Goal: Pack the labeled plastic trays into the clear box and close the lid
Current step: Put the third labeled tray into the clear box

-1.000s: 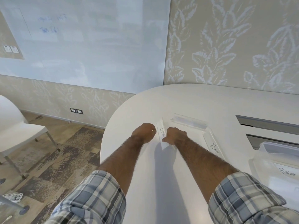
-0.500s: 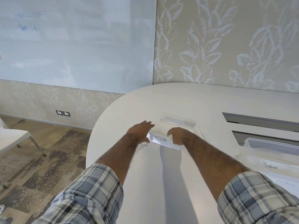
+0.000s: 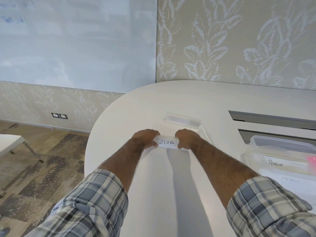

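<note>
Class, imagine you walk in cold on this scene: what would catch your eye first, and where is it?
First, the two hands, left hand and right hand, gripping the ends of the tray labelled ZEBRA at the centre of the white table. Next, the clear box at the right edge, with a PENGUIN label showing in it.

Both arms stretched fwd, roughly parallel, plaid sleeves rolled to elbows. Left hand (image 3: pixel 146 138) & right hand (image 3: pixel 186 138) knuckles-up, fingers curled closed, each clamping one end of the same item.
</note>
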The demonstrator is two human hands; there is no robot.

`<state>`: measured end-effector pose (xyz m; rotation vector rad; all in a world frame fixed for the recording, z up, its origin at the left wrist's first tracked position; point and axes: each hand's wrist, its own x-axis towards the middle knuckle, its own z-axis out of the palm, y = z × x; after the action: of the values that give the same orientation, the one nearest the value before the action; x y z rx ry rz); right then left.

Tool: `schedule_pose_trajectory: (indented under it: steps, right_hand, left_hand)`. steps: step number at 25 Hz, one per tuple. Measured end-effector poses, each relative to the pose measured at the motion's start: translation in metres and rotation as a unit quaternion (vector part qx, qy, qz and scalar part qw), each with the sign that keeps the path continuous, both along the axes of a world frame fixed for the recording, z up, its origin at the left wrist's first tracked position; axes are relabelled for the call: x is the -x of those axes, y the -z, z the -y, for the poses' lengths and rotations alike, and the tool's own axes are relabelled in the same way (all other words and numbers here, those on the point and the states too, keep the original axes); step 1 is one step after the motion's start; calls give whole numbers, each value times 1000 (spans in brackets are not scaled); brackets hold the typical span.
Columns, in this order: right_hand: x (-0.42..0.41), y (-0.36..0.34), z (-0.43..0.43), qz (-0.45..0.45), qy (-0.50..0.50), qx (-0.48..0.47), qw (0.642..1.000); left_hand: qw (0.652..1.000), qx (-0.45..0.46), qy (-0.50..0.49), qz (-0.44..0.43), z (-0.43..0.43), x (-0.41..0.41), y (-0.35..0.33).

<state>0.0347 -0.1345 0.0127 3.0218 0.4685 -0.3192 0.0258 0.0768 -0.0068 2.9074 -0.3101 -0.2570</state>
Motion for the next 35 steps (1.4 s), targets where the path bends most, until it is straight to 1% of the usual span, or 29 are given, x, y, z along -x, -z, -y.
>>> schedule_pose_trajectory:
  steps: [10, 17, 22, 25, 29, 35]
  right_hand:
    - [28, -12, 27, 34, -7, -4, 999]
    - [55, -49, 78, 64, -11, -11, 998]
    - [84, -84, 146, 99, -12, -10, 995]
    - [102, -101, 197, 107, -2, -5, 994]
    - [122, -126, 263, 119, 20, -8, 993]
    - [136, -134, 354, 125, 63, -17, 990]
  left_hand:
    - [1000, 5, -22, 17, 20, 25, -21]
    - [998, 11, -24, 48, 68, 57, -61]
    - [997, 14, -17, 76, 135, 85, -94]
    - [996, 7, 1, 90, 187, 101, -109]
    - [993, 19, 21, 112, 256, 114, -124]
    - [992, 13, 49, 119, 347, 117, -137]
